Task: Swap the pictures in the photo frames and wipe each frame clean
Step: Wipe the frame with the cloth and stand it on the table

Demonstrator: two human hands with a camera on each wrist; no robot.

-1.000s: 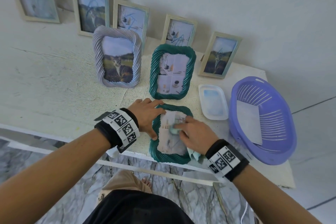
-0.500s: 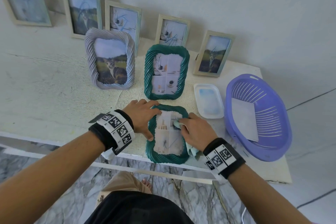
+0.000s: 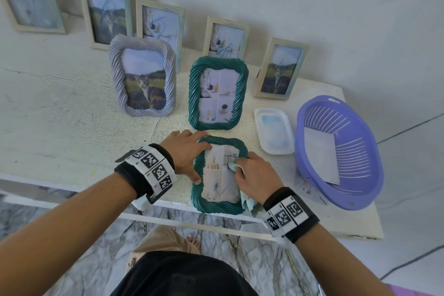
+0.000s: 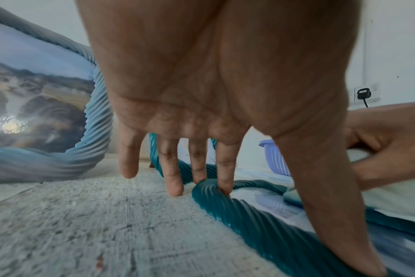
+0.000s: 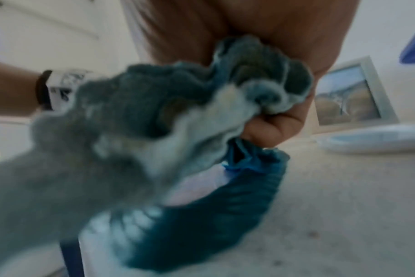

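ribbed glossy teal frame (image 3: 217, 206), fluffy cloth (image 5: 154, 116), rough matt tabletop (image 4: 83, 224), slatted plastic basket (image 3: 360, 197)

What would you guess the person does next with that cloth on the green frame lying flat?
Probably sweep the cloth down toward the near end of the flat green frame. The right hand presses it on the upper part of the glass, so the lower part seems still unwiped, while the left hand rests straight fingers on the frame's left edge, steadying it.
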